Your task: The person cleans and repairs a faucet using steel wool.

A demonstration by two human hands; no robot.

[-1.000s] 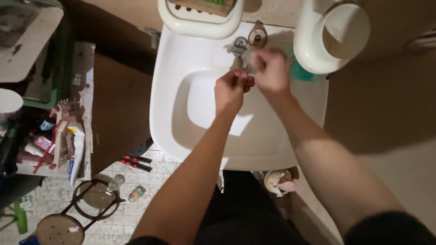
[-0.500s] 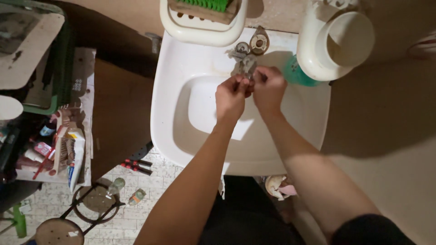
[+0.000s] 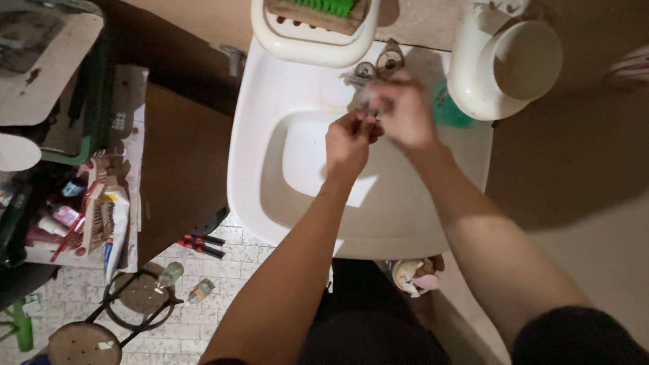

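Two bare hands meet over a white sink, seen from above.

Nearest, both forearms rise from 6 o'clock. The left hand (image 3: 348,143) is curled, fingers together, touching the right hand (image 3: 403,111); the right is blurred, so I cannot tell whether its grip is closed on anything. Both hover above the sink (image 3: 270,135) basin, just below the tap (image 3: 368,78) at 12 o'clock. Risk, as a judgement: knuckles could knock the tap, or an elbow swinging wide toward 2 o'clock could tip the white jug (image 3: 503,64) at the rim. Beyond, a soap tray with a green brush (image 3: 318,17) overhangs the back edge. Open room lies in the basin toward 9 o'clock; the cluttered shelf (image 3: 74,203) stands well apart.
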